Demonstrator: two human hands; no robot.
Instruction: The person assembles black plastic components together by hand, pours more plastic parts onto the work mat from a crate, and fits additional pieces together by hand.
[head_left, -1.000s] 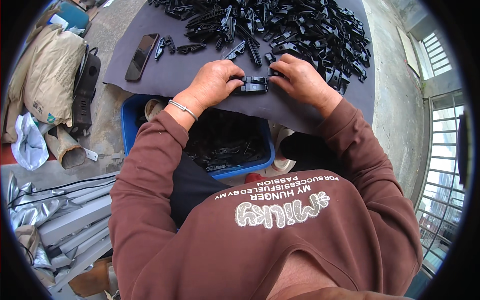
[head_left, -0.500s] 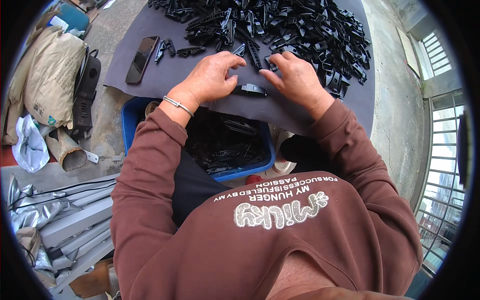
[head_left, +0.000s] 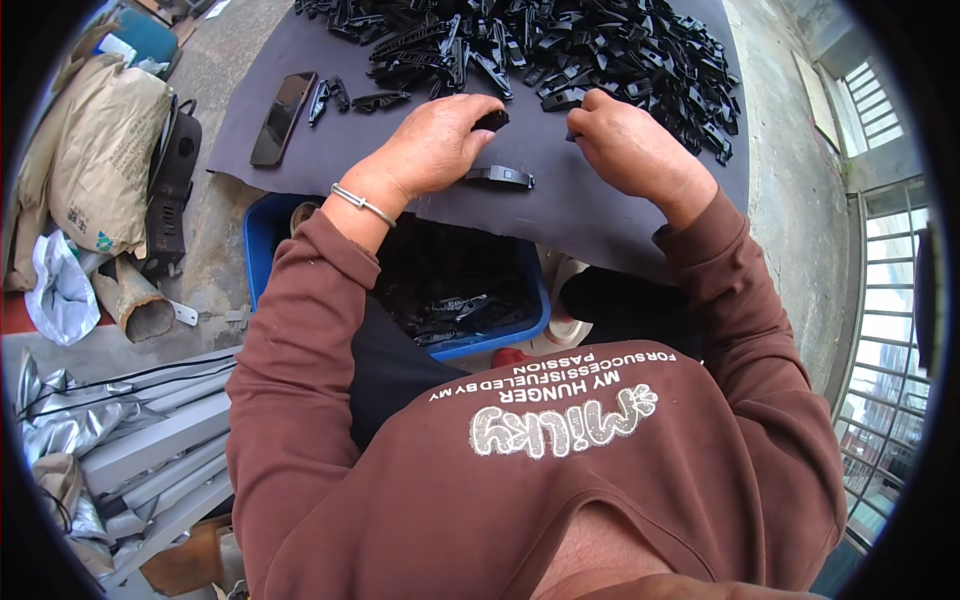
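Between the thumb and fingers of my left hand (head_left: 432, 145) is a black plastic part (head_left: 492, 121), its far end poking out past the fingertips. My right hand (head_left: 632, 148) is closed in a pinch, and a small black piece (head_left: 572, 136) barely shows at its fingertips; most of it is hidden. One loose black plastic clip-like part (head_left: 501, 177) lies on the dark table sheet (head_left: 590, 222) just below and between my hands. A large heap of similar black parts (head_left: 640, 60) spreads beyond them, nearest to my right hand.
A phone (head_left: 283, 118) and several separate black parts (head_left: 380, 101) lie on the left of the sheet. Under the near edge stands a blue bin (head_left: 545, 325) with black parts in it. Paper sacks (head_left: 110, 150) and grey metal strips (head_left: 160, 440) are at the left.
Both hands have closed on black parts picked up from in front of the heap. My right hand has drawn back to the right; the loose part between them stays put.
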